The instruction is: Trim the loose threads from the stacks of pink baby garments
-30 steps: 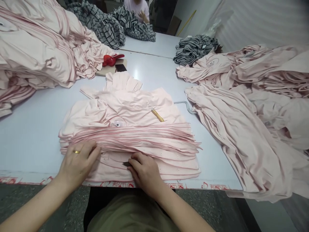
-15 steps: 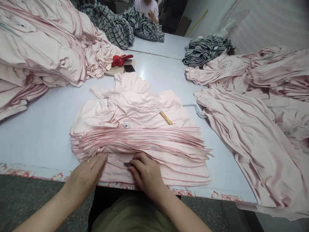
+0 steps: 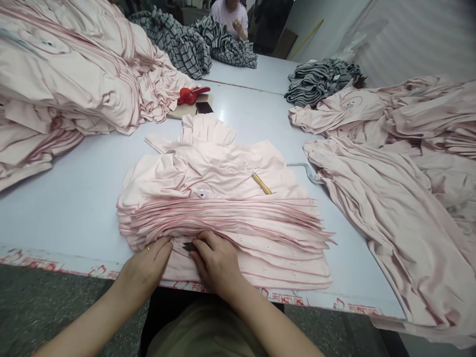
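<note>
Nearest the wearer, the left hand (image 3: pixel 147 265), with a gold ring (image 3: pixel 148 247) on one finger, lies flat with fingers together, pressing the front edge of a stack of pale pink garments (image 3: pixel 223 233). Compared with a moment earlier, it has slid inward and now sits just beside the right hand (image 3: pixel 216 263), closing the gap between them. The right hand's fingers curl downward and appear to pinch a small dark blade (image 3: pixel 189 246), whose tip points toward the left hand; its exact hold is partly hidden. The stack lies on a pale table (image 3: pixel 67 208) close to its red-printed edge, with buttoned plackets showing at the front. A yellow-handled tool (image 3: pixel 262 184) lies on top. Beyond are a grey wire hook (image 3: pixel 305 171), a red clip (image 3: pixel 189 95), a dark phone (image 3: pixel 204 107), and heaped pink garments (image 3: pixel 394 198) at both sides. Farthest off, grey checked garments (image 3: pixel 174 44) lie before a co-worker (image 3: pixel 230 12).
</note>
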{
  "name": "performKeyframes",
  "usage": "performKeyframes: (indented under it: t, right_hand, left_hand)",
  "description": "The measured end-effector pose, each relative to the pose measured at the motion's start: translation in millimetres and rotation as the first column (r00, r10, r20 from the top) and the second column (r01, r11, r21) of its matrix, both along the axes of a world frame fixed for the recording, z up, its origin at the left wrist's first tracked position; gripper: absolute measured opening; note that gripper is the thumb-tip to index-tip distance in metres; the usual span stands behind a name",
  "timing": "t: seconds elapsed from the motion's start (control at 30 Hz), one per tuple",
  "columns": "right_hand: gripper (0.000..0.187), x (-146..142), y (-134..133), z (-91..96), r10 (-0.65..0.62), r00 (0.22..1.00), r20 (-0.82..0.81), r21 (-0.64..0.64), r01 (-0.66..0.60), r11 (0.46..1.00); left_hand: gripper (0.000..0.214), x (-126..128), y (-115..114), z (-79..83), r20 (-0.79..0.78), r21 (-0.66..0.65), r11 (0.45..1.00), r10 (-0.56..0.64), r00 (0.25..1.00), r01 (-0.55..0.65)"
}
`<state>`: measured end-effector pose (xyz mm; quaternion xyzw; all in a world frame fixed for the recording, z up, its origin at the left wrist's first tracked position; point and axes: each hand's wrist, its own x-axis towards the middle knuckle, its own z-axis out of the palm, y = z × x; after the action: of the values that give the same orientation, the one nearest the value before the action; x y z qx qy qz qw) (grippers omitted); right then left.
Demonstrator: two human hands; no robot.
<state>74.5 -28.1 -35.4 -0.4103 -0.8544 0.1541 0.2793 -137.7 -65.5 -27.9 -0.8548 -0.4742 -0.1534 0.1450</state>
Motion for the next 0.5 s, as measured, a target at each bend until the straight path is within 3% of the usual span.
performKeyframes:
  t: [0.3, 0.5]
  right_hand:
    - [0.013, -8.8, 2.1, -6.5, 0.039, 0.997, 0.063, 0.010, -0.040, 0.999]
    - [0.014, -5.0, 3.1, -2.4, -0.034, 0.999, 0.035, 0.007, 0.033, 0.999]
  left_hand:
    - [0.027, -1.2, -0.7, -1.4, 0.003, -0.034, 0.999, -0.001, 1.000, 0.001]
    - [0.036, 1.2, 2.7, -0.6, -0.014, 0.023, 1.000, -0.015, 1.000, 0.015]
